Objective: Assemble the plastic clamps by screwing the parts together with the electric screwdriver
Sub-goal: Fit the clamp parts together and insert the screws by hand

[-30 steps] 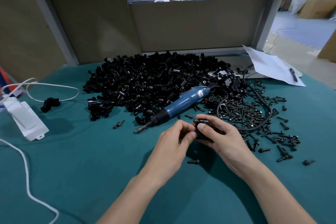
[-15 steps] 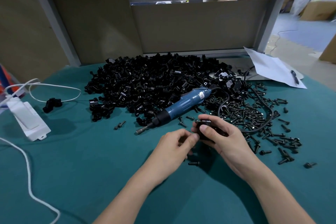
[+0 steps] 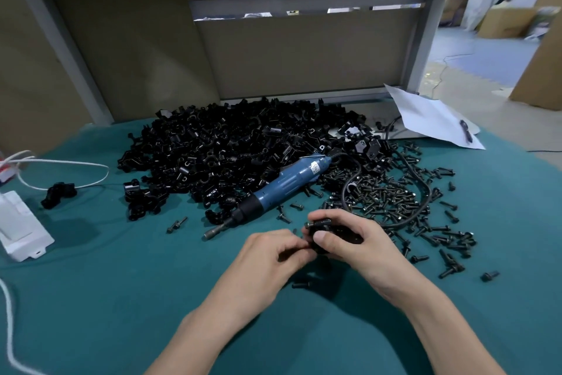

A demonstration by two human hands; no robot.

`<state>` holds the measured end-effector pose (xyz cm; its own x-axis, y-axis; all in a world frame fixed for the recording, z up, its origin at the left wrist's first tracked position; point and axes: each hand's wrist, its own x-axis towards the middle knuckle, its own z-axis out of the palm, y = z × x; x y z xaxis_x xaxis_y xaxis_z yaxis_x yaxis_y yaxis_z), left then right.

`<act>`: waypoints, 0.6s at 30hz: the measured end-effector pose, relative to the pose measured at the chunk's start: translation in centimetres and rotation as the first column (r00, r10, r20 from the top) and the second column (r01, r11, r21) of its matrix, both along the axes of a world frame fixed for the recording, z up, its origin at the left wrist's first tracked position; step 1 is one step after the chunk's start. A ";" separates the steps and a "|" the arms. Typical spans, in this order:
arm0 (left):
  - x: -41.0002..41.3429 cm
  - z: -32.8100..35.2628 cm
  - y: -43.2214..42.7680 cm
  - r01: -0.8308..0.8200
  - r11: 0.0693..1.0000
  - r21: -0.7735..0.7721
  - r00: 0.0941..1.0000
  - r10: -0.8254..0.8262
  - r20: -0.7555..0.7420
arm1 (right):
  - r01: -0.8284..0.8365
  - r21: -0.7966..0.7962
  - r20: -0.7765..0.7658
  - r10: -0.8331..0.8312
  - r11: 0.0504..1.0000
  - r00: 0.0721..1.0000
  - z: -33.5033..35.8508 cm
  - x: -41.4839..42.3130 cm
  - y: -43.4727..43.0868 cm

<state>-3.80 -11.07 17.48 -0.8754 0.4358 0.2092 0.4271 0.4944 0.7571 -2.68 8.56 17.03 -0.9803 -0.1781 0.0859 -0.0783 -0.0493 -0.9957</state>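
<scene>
While teal table (image 3: 121, 298) fills lower frame, heap of black clamp parts (image 3: 219, 149) upper centre, screws (image 3: 383, 195) spread centre right, electric screwdriver (image 3: 286, 183) lying between, right hand (image 3: 362, 247) gripping black clamp (image 3: 319, 227) mid-frame, left hand (image 3: 267, 256) pinching its left edge

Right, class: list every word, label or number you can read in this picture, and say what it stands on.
No text is legible.
Electric screwdriver: a small white label near its cord end, too blurred to read.
White paper sheet: no print visible.

Brown partition panels (image 3: 304, 55) in grey frames (image 3: 427, 24) (cardboard boxes (image 3: 511, 23) beyond, right)
</scene>
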 end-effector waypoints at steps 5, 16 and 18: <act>-0.3 0.0 0.9 0.024 0.978 -0.205 0.930 -0.097 -0.354 | 0.063 -0.036 0.041 -0.062 0.997 0.997 -0.1 -0.4 0.6; -8.8 3.0 2.6 -0.405 0.724 -0.559 0.870 0.117 -0.479 | 0.342 -0.584 0.216 -0.266 0.736 0.940 0.4 -1.3 1.5; -10.5 2.5 3.1 -0.395 0.624 -0.674 0.906 0.140 -0.400 | 0.339 -0.598 0.231 -0.249 0.726 0.941 0.4 -1.3 1.5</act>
